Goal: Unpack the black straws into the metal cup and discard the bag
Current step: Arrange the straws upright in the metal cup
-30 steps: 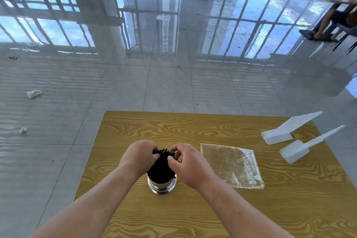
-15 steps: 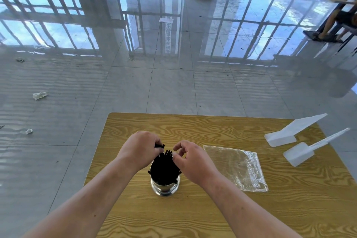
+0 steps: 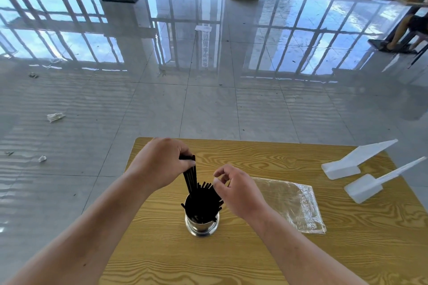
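Observation:
A shiny metal cup (image 3: 202, 227) stands on the wooden table (image 3: 254, 257), packed with black straws (image 3: 203, 201) that fan out above its rim. My left hand (image 3: 159, 166) grips a small bunch of those straws near their tops and holds them raised above the rest, their lower ends still in the cup. My right hand (image 3: 238, 190) hovers just right of the straw tops with its fingers loosely curled, holding nothing. The clear plastic bag (image 3: 291, 203) lies flat on the table to the right of the cup.
Two white plastic scoops (image 3: 354, 162) (image 3: 372, 185) lie near the table's right edge. Beyond the table is a glossy tiled floor with scraps of litter (image 3: 55, 117) on the left. A seated person (image 3: 410, 28) is at the far right.
My left hand has risen, pulling a few straws up above the bundle. My right hand has drawn away from the straws to the right and loosened.

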`<action>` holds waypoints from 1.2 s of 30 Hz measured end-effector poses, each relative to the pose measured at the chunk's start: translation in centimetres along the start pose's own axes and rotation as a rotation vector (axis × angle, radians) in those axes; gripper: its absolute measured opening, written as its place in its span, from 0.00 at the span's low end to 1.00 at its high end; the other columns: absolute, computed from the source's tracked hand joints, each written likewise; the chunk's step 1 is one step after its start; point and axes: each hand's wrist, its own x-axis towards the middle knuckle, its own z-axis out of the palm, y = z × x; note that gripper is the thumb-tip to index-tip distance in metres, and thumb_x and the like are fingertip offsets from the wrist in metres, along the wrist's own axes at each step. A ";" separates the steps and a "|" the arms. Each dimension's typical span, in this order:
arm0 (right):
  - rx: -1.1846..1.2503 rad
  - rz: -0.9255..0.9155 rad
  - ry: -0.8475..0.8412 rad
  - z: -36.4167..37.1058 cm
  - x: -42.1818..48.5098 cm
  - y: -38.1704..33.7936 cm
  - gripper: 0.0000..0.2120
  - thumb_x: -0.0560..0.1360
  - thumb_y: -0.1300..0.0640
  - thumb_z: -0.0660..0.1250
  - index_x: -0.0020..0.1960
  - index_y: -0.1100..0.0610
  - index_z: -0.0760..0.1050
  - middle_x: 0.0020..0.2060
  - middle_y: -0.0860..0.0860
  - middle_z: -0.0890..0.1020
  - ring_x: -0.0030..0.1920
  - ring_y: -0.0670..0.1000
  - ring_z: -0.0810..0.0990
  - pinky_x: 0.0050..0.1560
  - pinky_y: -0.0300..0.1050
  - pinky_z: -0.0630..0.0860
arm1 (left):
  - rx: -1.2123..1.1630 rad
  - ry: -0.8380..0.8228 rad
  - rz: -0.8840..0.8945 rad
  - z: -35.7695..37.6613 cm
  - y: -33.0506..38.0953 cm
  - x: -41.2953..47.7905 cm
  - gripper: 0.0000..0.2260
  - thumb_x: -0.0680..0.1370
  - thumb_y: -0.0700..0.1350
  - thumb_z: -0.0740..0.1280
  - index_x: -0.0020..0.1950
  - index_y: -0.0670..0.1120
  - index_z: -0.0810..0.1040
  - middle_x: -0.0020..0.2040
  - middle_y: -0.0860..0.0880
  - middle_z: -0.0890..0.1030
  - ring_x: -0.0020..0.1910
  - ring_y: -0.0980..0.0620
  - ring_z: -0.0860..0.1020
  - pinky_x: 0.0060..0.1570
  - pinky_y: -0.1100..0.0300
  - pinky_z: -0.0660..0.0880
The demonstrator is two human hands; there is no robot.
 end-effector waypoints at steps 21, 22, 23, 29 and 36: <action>0.994 0.331 -0.339 -1.7 0.2 -4.0 0.43 0.70 0.22 0.66 0.68 0.56 0.77 0.43 0.56 0.85 0.33 0.50 0.79 0.30 0.44 0.76 | -0.882 0.320 -0.083 -2.8 2.4 0.4 0.05 0.70 0.51 0.81 0.45 0.57 0.89 0.33 0.51 0.86 0.32 0.53 0.83 0.41 0.57 0.83; 1.141 0.332 -0.327 -1.9 0.4 -4.3 0.45 0.68 0.22 0.69 0.70 0.56 0.73 0.45 0.57 0.85 0.35 0.51 0.81 0.33 0.45 0.79 | -1.062 0.277 -0.139 -2.3 2.4 0.3 0.06 0.69 0.50 0.81 0.44 0.54 0.90 0.34 0.51 0.86 0.32 0.55 0.83 0.40 0.59 0.83; 1.277 0.324 -0.297 -2.2 0.6 -4.4 0.46 0.66 0.23 0.72 0.71 0.55 0.71 0.46 0.57 0.85 0.37 0.52 0.82 0.35 0.46 0.81 | -1.207 0.231 -0.202 -1.7 2.3 0.3 0.07 0.67 0.50 0.81 0.43 0.52 0.90 0.35 0.50 0.87 0.32 0.56 0.82 0.39 0.62 0.83; 1.415 0.261 -0.128 -4.4 1.9 -4.6 0.14 0.79 0.47 0.73 0.54 0.57 0.86 0.45 0.58 0.86 0.37 0.54 0.86 0.37 0.47 0.85 | -1.549 0.101 -0.545 3.4 0.7 -1.3 0.07 0.66 0.45 0.80 0.42 0.44 0.89 0.42 0.46 0.88 0.38 0.55 0.85 0.35 0.65 0.81; 0.948 0.279 0.085 -3.7 1.7 -3.8 0.14 0.86 0.57 0.64 0.49 0.63 0.83 0.38 0.60 0.87 0.33 0.56 0.86 0.33 0.49 0.85 | -1.613 -0.152 -0.724 8.3 -1.4 -3.4 0.14 0.72 0.45 0.79 0.56 0.42 0.85 0.44 0.45 0.87 0.39 0.50 0.85 0.36 0.60 0.84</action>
